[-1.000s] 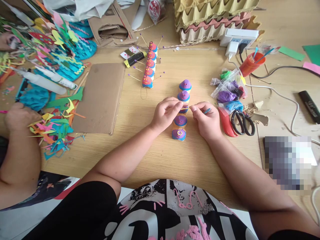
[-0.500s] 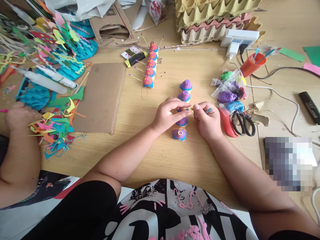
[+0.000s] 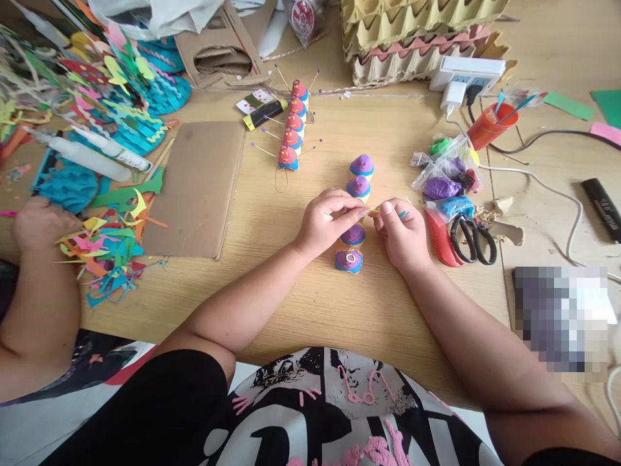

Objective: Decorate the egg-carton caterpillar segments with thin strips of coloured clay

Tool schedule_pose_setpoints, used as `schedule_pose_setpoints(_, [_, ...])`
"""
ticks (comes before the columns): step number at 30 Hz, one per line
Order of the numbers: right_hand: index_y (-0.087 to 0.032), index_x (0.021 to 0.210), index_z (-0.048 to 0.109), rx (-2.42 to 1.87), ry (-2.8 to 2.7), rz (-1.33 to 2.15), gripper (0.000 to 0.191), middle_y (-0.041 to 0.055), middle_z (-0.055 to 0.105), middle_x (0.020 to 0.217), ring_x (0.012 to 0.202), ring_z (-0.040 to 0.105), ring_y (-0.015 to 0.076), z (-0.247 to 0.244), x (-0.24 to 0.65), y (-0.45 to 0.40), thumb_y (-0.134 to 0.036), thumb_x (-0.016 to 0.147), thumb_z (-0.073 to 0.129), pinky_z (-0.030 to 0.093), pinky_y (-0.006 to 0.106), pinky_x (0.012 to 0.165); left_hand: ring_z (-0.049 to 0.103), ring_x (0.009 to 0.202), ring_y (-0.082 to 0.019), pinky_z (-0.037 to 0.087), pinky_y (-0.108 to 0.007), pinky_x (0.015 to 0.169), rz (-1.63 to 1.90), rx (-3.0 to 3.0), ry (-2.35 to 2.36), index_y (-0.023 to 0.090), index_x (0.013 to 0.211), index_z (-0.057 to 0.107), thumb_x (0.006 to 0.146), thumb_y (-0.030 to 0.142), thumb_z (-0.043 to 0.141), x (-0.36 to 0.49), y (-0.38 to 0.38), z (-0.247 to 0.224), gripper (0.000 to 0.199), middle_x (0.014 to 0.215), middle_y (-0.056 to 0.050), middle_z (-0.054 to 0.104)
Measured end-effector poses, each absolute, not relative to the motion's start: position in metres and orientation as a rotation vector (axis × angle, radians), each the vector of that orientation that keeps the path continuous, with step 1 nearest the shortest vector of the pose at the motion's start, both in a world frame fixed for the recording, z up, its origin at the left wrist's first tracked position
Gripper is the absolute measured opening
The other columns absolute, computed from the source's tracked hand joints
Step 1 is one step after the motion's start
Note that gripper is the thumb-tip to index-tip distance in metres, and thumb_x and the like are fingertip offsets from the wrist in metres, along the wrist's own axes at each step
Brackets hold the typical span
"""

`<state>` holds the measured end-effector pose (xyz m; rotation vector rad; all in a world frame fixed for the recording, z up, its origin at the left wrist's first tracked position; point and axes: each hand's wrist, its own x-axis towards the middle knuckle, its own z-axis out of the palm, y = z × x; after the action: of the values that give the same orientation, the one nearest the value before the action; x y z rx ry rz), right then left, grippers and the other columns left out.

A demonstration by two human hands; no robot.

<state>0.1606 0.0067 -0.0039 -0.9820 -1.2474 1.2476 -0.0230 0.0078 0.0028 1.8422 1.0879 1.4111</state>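
Above a strip of egg-carton cups (image 3: 361, 166) topped with purple and blue clay, both my hands meet. Thumb and fingers of my left hand (image 3: 323, 223) pinch one end of a thin yellow strand (image 3: 374, 210), which looks like clay. My right hand (image 3: 405, 238) is closed at the strand's other end, and a small blue tool tip (image 3: 402, 214) sticks out between its fingers. A yellow ring (image 3: 350, 257) sits on the nearest cup. My hands hide the middle cups.
A finished-looking red and blue caterpillar (image 3: 292, 129) stands farther back. Cardboard (image 3: 196, 188) and paper scraps (image 3: 109, 249) lie left, beside another person's hand (image 3: 43, 223). Scissors (image 3: 473, 239), bagged clay (image 3: 442, 186), a red cup (image 3: 491, 127) and a power strip (image 3: 466, 74) are right.
My left fingertips have closed further on the yellow strand and moved slightly right, so less of it shows. The clay-topped strip stays in place.
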Motion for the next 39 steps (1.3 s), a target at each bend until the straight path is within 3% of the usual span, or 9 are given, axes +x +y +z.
schedule_pose_setpoints(4, [-0.023, 0.082, 0.068, -0.947, -1.194, 1.309, 0.052, -0.0032, 0.053, 0.065, 0.057, 0.038, 0.011, -0.003, 0.161, 0.007, -0.074, 0.09, 0.073, 0.031, 0.029, 0.055, 0.074, 0.09, -0.015, 0.057, -0.032, 0.089, 1.444, 1.834, 1.085, 0.023, 0.091, 0.084, 0.1, 0.042, 0.075, -0.023, 0.007, 0.005, 0.023, 0.09, -0.002, 0.082])
schedule_pose_setpoints(9, [-0.026, 0.102, 0.078, -0.948, -1.254, 1.294, 0.05, -0.0045, 0.056, 0.069, 0.061, 0.045, 0.0119, 0.005, 0.159, 0.007, -0.068, 0.076, 0.09, 0.039, 0.028, 0.059, 0.075, 0.093, -0.016, 0.058, -0.032, 0.09, 1.451, 1.807, 1.076, 0.024, 0.091, 0.084, 0.1, 0.044, 0.075, -0.023, 0.008, 0.004, 0.025, 0.092, -0.003, 0.083])
schedule_pose_setpoints(16, [-0.023, 0.086, 0.08, -0.991, -1.317, 1.228, 0.044, 0.0024, 0.074, 0.083, 0.07, 0.058, 0.015, 0.007, 0.158, 0.006, -0.065, 0.077, 0.09, 0.049, 0.031, 0.067, 0.074, 0.088, -0.018, 0.059, -0.035, 0.089, 1.401, 1.778, 1.13, 0.023, 0.082, 0.082, 0.097, 0.065, 0.07, -0.022, 0.009, 0.002, 0.046, 0.086, -0.004, 0.08])
schedule_pose_setpoints(22, [-0.023, 0.079, 0.072, -0.997, -1.2, 1.237, 0.045, -0.0039, 0.056, 0.063, 0.057, 0.043, 0.0107, -0.002, 0.16, 0.008, -0.064, 0.081, 0.088, 0.034, 0.027, 0.055, 0.076, 0.097, -0.019, 0.058, -0.037, 0.097, 1.396, 1.656, 1.145, 0.022, 0.092, 0.084, 0.104, 0.07, 0.053, -0.022, 0.006, 0.008, 0.059, 0.093, -0.007, 0.083])
schedule_pose_setpoints(26, [-0.023, 0.074, 0.064, -0.991, -1.141, 1.307, 0.05, -0.0053, 0.05, 0.06, 0.053, 0.036, 0.0093, -0.007, 0.161, 0.01, -0.067, 0.082, 0.085, 0.026, 0.027, 0.051, 0.074, 0.097, -0.019, 0.058, -0.037, 0.095, 1.41, 1.677, 1.106, 0.022, 0.099, 0.085, 0.101, 0.067, 0.062, -0.022, 0.006, 0.008, 0.051, 0.096, -0.007, 0.082])
schedule_pose_setpoints(31, [-0.022, 0.07, 0.061, -0.998, -1.135, 1.305, 0.053, -0.0039, 0.053, 0.061, 0.053, 0.035, 0.0092, -0.008, 0.162, 0.01, -0.068, 0.083, 0.084, 0.025, 0.028, 0.05, 0.071, 0.092, -0.018, 0.057, -0.034, 0.09, 1.381, 1.769, 1.073, 0.024, 0.107, 0.085, 0.091, 0.062, 0.08, -0.022, 0.008, 0.001, 0.042, 0.094, -0.006, 0.08])
schedule_pose_setpoints(39, [-0.022, 0.07, 0.063, -1.015, -1.161, 1.29, 0.052, -0.0037, 0.052, 0.061, 0.053, 0.035, 0.0096, -0.009, 0.162, 0.01, -0.069, 0.084, 0.083, 0.026, 0.028, 0.05, 0.072, 0.092, -0.019, 0.056, -0.037, 0.094, 1.392, 1.809, 1.074, 0.025, 0.105, 0.085, 0.093, 0.054, 0.081, -0.023, 0.009, 0.001, 0.031, 0.093, -0.005, 0.081])
